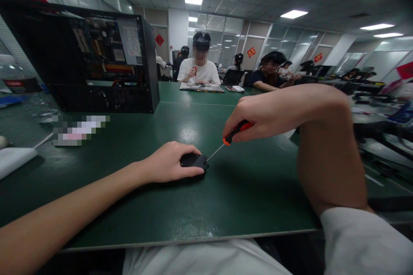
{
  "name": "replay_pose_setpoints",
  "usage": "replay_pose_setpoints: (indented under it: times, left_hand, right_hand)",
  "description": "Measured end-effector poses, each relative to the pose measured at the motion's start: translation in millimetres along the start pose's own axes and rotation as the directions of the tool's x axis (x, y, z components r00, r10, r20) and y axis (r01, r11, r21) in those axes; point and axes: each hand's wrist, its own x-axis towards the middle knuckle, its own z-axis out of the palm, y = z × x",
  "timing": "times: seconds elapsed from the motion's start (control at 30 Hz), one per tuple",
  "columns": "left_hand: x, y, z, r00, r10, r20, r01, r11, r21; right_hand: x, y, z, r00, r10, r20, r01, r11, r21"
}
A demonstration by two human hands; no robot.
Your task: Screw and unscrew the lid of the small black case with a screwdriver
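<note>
The right hand point(267, 114) is closed in a fist around the orange-and-black handle of a screwdriver point(237, 131), wrist raised well above the table point(226, 197). From that fist the thin shaft slants down and to the left, toward the person, and its tip meets the near right corner of a small black casing point(193, 161). The tool's long axis therefore runs on a diagonal from the upper right to the lower left, ending at the casing's edge.

The left hand point(171, 163) lies on the far end of that line. It is curled over the casing's left side, fingers wrapped on top and pinning it flat to the table. The casing sits just right of this hand's knuckles, below and left of the right hand.

Beyond the left hand, further left and back, stands an open computer case point(97, 64).
</note>
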Motion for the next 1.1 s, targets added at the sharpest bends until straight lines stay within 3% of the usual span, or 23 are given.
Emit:
replay_pose_setpoints:
  times: [0.57,0.73,0.83,0.93,1.1]
  left_hand:
    - [0,-1,2,0.999,0.039,-0.026,-0.04,0.999,-0.033]
    - [0,-3,5,0.998,0.037,-0.055,-0.039,0.998,-0.04]
    - [1,-3,6,0.997,0.035,-0.068,-0.038,0.999,-0.035]
    - [2,-2,7,0.996,0.031,-0.084,-0.034,0.999,-0.03]
    - [2,0,8,0.995,0.008,-0.097,-0.011,0.999,-0.038]
  right_hand:
    - [7,2,-3,0.999,-0.005,0.043,0.004,1.0,0.009]
    - [15,13,-1,0.994,-0.003,0.108,-0.008,0.995,0.101]
    - [12,26,16,0.995,0.015,0.1,-0.032,0.984,0.177]
    - [5,39,51,0.999,0.022,0.031,-0.029,0.968,0.247]
    - [8,51,117,0.967,0.01,-0.253,0.07,0.95,0.305]
